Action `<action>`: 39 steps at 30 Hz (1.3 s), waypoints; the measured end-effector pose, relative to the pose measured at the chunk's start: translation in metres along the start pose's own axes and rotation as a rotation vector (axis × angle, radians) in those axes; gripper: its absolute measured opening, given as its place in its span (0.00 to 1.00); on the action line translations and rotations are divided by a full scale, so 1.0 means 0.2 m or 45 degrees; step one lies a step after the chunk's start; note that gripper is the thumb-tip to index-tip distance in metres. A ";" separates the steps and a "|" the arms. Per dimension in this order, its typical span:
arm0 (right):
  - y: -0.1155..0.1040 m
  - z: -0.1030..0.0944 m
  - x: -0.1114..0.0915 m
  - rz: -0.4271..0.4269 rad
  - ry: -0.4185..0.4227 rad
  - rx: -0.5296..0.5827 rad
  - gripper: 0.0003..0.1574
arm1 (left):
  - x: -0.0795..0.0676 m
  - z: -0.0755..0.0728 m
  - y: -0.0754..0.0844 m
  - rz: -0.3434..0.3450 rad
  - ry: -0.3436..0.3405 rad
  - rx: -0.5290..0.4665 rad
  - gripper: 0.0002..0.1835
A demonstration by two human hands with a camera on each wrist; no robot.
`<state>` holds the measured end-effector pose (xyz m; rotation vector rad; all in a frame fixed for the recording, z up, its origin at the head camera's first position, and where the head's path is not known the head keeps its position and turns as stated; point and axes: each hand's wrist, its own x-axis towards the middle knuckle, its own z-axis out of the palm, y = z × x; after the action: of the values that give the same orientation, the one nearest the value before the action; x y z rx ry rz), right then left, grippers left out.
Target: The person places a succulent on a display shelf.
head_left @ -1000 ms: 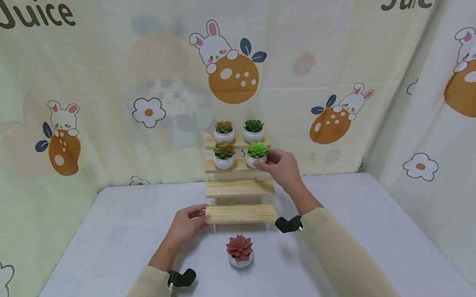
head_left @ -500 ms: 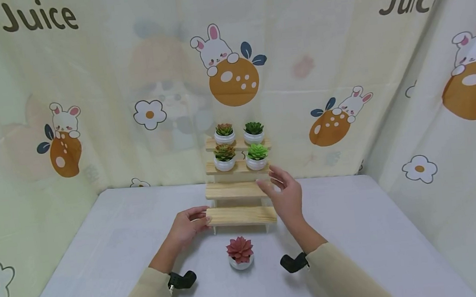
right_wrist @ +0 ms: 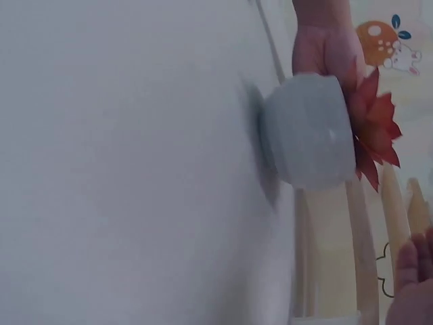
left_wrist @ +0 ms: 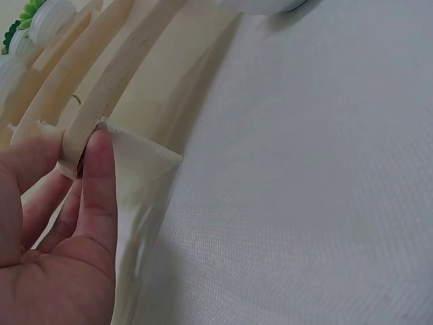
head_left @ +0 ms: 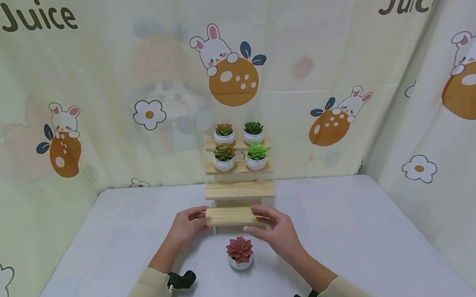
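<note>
My left hand [head_left: 189, 228] pinches the left end of the lowest board of a tiered wooden plant stand [head_left: 228, 215]. In the left wrist view, thumb and fingers lie on either side of that board's end [left_wrist: 84, 132]. A red artificial succulent in a white pot [head_left: 240, 253] stands upright on the table before the stand. Just behind and right of it hovers my right hand [head_left: 281, 234], thumb and fingers apart and holding nothing. The right wrist view shows the white pot [right_wrist: 308, 135] close up, apart from my right fingers [right_wrist: 408, 264].
Two potted succulents, one reddish-green [head_left: 224, 134] and one dark green [head_left: 254, 132], stand on the top tier. Below them sit a brownish one [head_left: 224, 158] and a bright green one [head_left: 257, 157]. A printed curtain [head_left: 287, 29] hangs behind the white table [head_left: 341, 234].
My right hand has let go of the bright green succulent on the second tier and moved down and toward me, near the red succulent. My left hand keeps its place on the lowest board.
</note>
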<state>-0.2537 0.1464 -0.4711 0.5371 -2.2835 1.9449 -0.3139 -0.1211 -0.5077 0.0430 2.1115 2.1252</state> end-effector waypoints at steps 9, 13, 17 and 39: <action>0.07 0.02 -0.10 0.154 -0.590 -0.089 0.54 | 0.00 0.00 0.00 0.004 -0.001 0.000 0.21; 0.08 0.03 -0.11 0.171 -0.591 -0.142 0.56 | 0.01 0.01 -0.01 0.008 -0.012 0.015 0.21; 0.11 0.03 -0.11 0.222 -0.543 -0.163 0.56 | 0.01 0.01 -0.01 0.002 -0.013 0.004 0.21; 0.15 0.10 -0.11 0.309 -0.452 -0.037 0.39 | -0.01 0.02 -0.01 0.006 0.021 -0.010 0.22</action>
<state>-0.2394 0.1357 -0.5097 0.6784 -2.7007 2.0584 -0.3113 -0.1180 -0.5090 0.0298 2.1141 2.1432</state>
